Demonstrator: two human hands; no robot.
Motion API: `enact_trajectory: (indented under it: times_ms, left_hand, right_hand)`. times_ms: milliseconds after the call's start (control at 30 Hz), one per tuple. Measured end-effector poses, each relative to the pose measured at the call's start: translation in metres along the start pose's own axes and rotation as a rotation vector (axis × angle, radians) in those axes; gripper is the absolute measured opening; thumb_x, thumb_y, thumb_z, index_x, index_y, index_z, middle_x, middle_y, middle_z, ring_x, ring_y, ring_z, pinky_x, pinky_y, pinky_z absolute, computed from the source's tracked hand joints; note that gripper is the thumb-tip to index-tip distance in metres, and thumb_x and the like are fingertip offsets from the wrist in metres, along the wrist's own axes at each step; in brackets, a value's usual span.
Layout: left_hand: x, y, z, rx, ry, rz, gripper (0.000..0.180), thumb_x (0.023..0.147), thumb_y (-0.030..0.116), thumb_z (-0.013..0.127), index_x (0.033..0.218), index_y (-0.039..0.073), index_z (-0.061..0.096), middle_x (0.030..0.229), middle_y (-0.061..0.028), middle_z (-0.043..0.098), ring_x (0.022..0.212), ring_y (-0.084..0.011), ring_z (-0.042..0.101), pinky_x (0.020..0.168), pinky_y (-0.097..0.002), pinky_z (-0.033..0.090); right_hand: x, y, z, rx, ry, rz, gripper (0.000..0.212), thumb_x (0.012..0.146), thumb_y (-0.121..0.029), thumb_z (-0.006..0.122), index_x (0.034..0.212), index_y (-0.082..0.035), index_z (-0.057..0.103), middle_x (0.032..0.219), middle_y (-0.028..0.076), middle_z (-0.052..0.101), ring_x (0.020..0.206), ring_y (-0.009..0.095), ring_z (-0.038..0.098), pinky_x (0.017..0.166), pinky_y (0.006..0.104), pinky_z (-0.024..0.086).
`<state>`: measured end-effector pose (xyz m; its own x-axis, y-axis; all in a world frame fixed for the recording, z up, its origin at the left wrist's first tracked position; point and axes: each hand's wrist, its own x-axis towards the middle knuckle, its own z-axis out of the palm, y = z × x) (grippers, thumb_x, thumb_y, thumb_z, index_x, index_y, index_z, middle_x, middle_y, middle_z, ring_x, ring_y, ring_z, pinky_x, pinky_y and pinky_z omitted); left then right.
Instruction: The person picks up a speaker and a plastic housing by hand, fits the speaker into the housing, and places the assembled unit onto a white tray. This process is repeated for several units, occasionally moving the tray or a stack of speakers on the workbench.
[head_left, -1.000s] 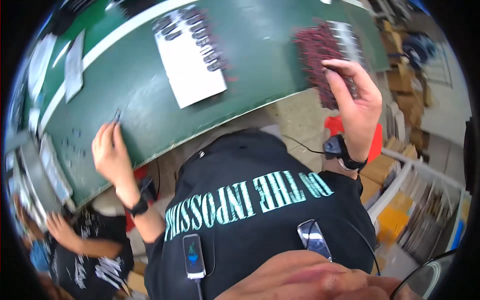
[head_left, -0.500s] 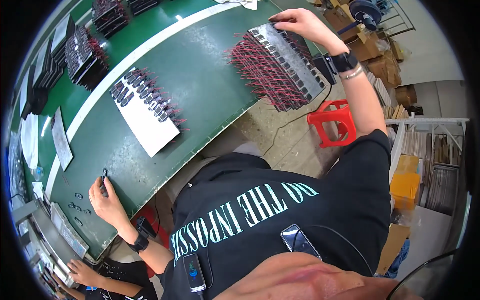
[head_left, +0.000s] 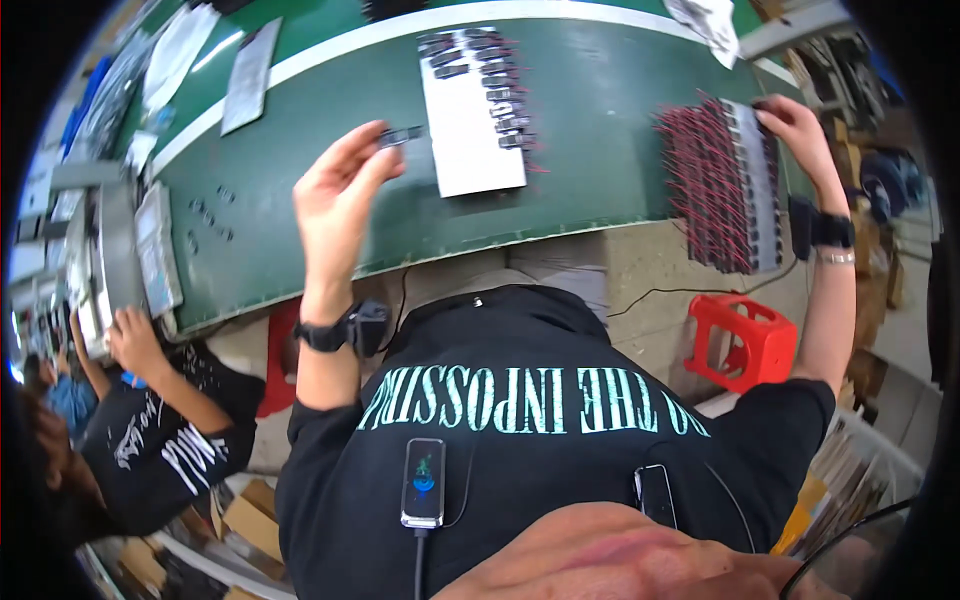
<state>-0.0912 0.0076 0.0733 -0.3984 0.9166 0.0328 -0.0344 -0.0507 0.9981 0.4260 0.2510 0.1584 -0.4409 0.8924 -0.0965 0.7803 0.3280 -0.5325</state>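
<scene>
My left hand [head_left: 345, 195] is raised over the bench, pinching a small black component [head_left: 403, 135] between thumb and fingertips. Just right of it lies a white board [head_left: 465, 150]. Small black components [head_left: 497, 95] with red wires line the board's right edge, and a few more [head_left: 445, 58] sit at its far left. At the bench's right, my right hand [head_left: 795, 130] has its fingers curled at the far corner of a grey plate [head_left: 750, 170]. That plate tops a thick stack bristling with red wires [head_left: 695, 180]. Whatever those fingertips grip is hidden.
Several loose black components [head_left: 212, 212] lie on the green bench [head_left: 300, 270] at left. Farther back is a grey plate [head_left: 250, 75]. A co-worker's hand [head_left: 137, 343] is beside a machine [head_left: 118, 250] at far left. A red stool [head_left: 740, 340] stands below the wired stack.
The view has swung left. My left hand has carried the small component up from the bench toward the white board. My right hand stays at the stack's corner.
</scene>
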Motion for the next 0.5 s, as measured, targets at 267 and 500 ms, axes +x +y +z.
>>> enact_trajectory:
  times_ms: [267, 500]
  left_hand:
    - [-0.004, 0.008, 0.021, -0.077, -0.194, 0.061, 0.03, 0.091, 0.004, 0.071, 0.12, -0.003, 0.067, 0.098, -0.0062, 0.072, 0.087, -0.0101, 0.068, 0.082, -0.0233, 0.056]
    - [-0.017, 0.002, 0.026, -0.075, -0.267, 0.08, 0.028, 0.091, 0.004, 0.072, 0.118, -0.001, 0.068, 0.099, -0.0047, 0.072, 0.086, -0.0083, 0.067, 0.081, -0.021, 0.054]
  right_hand:
    - [-0.041, -0.099, 0.034, -0.061, 0.367, -0.039, 0.021, 0.098, -0.012, 0.063, 0.113, 0.002, 0.067, 0.096, 0.002, 0.068, 0.09, 0.007, 0.06, 0.083, 0.022, 0.047]
    - [-0.081, -0.22, 0.173, 0.778, 0.098, -0.212, 0.022, 0.098, -0.004, 0.06, 0.118, 0.0, 0.067, 0.105, 0.006, 0.07, 0.097, 0.013, 0.067, 0.087, 0.0241, 0.052]
